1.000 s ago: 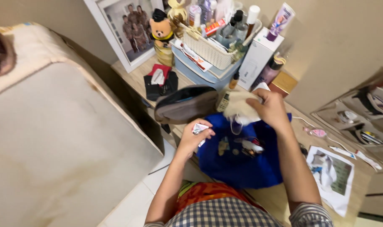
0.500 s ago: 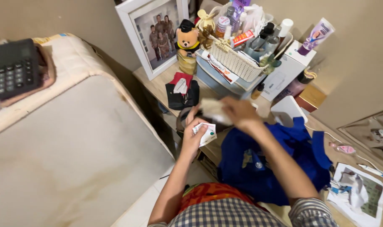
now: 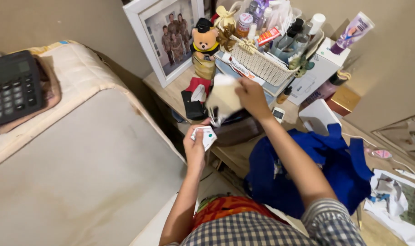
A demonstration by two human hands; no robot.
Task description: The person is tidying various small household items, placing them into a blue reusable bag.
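Note:
My left hand [image 3: 194, 145] grips a small white crumpled packet [image 3: 204, 135] with a green dot, held above the desk's front edge. My right hand [image 3: 250, 94] is raised over the desk and pinches a cream-white cloth piece [image 3: 224, 98] that hangs down from the fingers. A dark brown pouch [image 3: 237, 129] lies just under both hands. To the right, a blue cloth bag [image 3: 328, 171] sprawls on the wooden desk [image 3: 171, 93].
A framed photo [image 3: 164, 34], a small teddy bear [image 3: 204, 42], a white basket of bottles and tubes [image 3: 262, 64], white boxes and a black-red wallet [image 3: 194, 98] crowd the desk's back. A mattress [image 3: 75, 159] with a black calculator [image 3: 12, 86] fills the left. Printed paper [image 3: 396, 202] lies at right.
My right hand has carried the cream cloth from above the blue bag leftward and up, over the brown pouch. My left hand shifted left with the packet. The view panned left.

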